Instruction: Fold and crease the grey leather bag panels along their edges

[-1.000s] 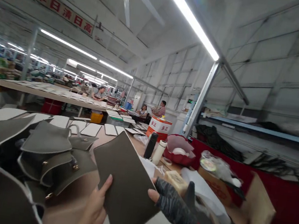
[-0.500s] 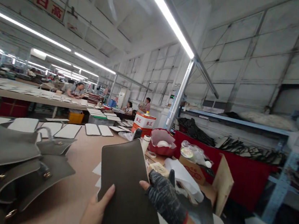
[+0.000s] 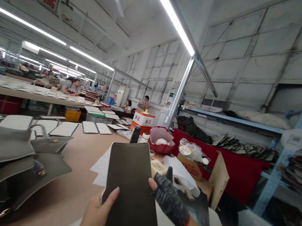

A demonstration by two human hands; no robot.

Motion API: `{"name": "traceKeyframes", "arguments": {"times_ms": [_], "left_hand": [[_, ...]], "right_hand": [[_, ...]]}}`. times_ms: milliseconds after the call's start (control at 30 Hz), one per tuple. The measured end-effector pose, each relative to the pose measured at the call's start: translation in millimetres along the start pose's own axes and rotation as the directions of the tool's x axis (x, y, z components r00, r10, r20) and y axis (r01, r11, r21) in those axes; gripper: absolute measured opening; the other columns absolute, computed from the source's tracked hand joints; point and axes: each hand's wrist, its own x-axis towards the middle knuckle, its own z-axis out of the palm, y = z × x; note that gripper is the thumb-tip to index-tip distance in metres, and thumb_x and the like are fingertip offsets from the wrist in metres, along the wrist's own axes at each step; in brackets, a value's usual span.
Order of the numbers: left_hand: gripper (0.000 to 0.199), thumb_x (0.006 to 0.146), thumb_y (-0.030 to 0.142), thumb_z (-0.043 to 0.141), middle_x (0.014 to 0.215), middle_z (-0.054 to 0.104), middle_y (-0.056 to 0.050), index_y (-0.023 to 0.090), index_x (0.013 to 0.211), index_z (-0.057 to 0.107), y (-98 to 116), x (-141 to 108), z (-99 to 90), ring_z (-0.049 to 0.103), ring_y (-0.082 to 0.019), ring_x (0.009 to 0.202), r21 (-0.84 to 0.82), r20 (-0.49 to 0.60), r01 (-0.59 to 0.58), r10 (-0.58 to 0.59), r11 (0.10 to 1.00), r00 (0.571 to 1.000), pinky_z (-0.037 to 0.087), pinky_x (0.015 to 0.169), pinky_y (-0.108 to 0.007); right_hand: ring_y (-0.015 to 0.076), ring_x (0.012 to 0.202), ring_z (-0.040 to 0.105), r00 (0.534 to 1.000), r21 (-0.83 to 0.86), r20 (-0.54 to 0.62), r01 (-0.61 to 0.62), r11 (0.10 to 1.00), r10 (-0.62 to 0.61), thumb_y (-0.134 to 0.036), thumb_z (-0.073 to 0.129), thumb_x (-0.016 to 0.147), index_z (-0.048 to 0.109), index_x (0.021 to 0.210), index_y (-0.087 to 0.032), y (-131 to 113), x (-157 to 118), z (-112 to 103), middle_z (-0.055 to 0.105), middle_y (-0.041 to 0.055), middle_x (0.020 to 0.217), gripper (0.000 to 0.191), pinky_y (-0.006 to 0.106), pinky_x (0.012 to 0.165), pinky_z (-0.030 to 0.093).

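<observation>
One bare left hand point(image 3: 98, 213) is gripping one dark panel point(image 3: 131, 191), its thumb pressing the front face and its other fingers lying hidden behind. One gloved right hand point(image 3: 171, 201) is setting its thumb at the panel's right edge; I cannot tell whether its fingers are pinching. The panel is rising above the brown worktable point(image 3: 84, 161). At left, one pile of dark bag parts point(image 3: 0, 149) is lying. Beyond the panel, two bottles point(image 3: 135, 135) and one orange-and-white box point(image 3: 142, 121) are standing. Farther, at least three people point(image 3: 72, 88) are showing; a pale wall point(image 3: 256, 63) is bounding the right side.
</observation>
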Motion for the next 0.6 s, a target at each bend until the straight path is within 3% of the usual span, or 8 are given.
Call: {"name": "traceKeyframes", "arguments": {"times_ms": [100,233,367,433,500,567,600], "left_hand": [[0.036,0.069,0.038,0.066,0.092,0.072,-0.009,0.014,0.095,0.066,-4.2,-1.1,3.5,0.060,-0.029,0.101,0.074,0.028,-0.023,0.021,0.997,0.999,0.050,0.085,-0.037],[0.038,0.070,0.044,0.061,0.090,0.072,-0.009,0.013,0.092,0.067,-12.8,-1.2,9.6,0.064,-0.030,0.090,0.229,0.080,-0.079,0.062,0.970,0.995,0.051,0.078,-0.037],[0.034,0.071,0.041,0.059,0.091,0.071,-0.009,0.013,0.088,0.068,-10.6,-0.1,10.7,0.063,-0.030,0.088,0.330,0.120,-0.125,0.089,0.936,0.989,0.049,0.079,-0.036],[0.034,0.073,0.040,0.057,0.094,0.070,-0.010,0.012,0.091,0.067,-7.7,0.9,9.4,0.062,-0.030,0.090,0.346,0.124,-0.127,0.089,0.930,0.988,0.047,0.081,-0.036],[0.036,0.076,0.039,0.054,0.097,0.069,-0.011,0.012,0.096,0.065,-7.0,-0.5,9.1,0.061,-0.030,0.093,0.340,0.143,-0.120,0.075,0.933,0.987,0.046,0.082,-0.036],[0.034,0.078,0.037,0.052,0.101,0.068,-0.010,0.013,0.099,0.064,-10.1,-5.6,11.5,0.059,-0.028,0.097,0.334,0.164,-0.127,0.075,0.934,0.984,0.044,0.084,-0.035],[0.033,0.078,0.034,0.052,0.103,0.067,-0.010,0.013,0.099,0.064,-13.1,-9.0,13.8,0.058,-0.028,0.099,0.334,0.177,-0.136,0.079,0.933,0.981,0.043,0.086,-0.035]], "right_hand": [[0.0152,0.054,0.056,0.996,-0.046,0.063,-0.059,0.997,0.062,-0.040,0.043,0.087,0.055,0.067,-0.019,0.3,1.6,-5.5,0.059,0.0019,0.058,0.032,0.027,0.056,0.044],[0.0215,0.062,0.057,0.981,-0.152,0.189,-0.004,0.988,0.033,-0.033,0.033,0.088,0.058,0.067,-0.018,-4.5,1.3,-7.3,0.061,0.0083,0.064,0.036,0.034,0.061,0.041],[0.0226,0.066,0.056,0.935,0.065,0.285,-0.238,0.969,0.210,-0.042,0.033,0.083,0.048,0.056,-0.020,-2.6,-2.6,-4.1,0.057,0.0085,0.062,0.038,0.037,0.066,0.041],[0.0188,0.058,0.056,0.897,0.140,0.337,-0.349,0.927,0.287,-0.045,0.029,0.085,0.044,0.054,-0.021,-0.5,-9.3,-6.9,0.055,0.0053,0.055,0.041,0.033,0.060,0.043],[0.0148,0.042,0.051,0.836,0.179,0.425,-0.452,0.874,0.346,-0.047,0.030,0.086,0.046,0.056,-0.022,-0.7,-23.2,-12.7,0.050,0.0006,0.044,0.043,0.028,0.045,0.041],[0.0136,0.033,0.045,0.769,0.198,0.488,-0.558,0.806,0.413,-0.050,0.046,0.081,0.052,0.059,-0.024,-3.4,-44.1,-18.1,0.047,-0.0022,0.039,0.035,0.026,0.035,0.036],[0.0147,0.037,0.048,0.734,0.198,0.465,-0.631,0.750,0.495,-0.049,0.056,0.076,0.056,0.060,-0.026,-5.2,-55.5,-19.5,0.050,-0.0015,0.043,0.028,0.026,0.035,0.037]]}}
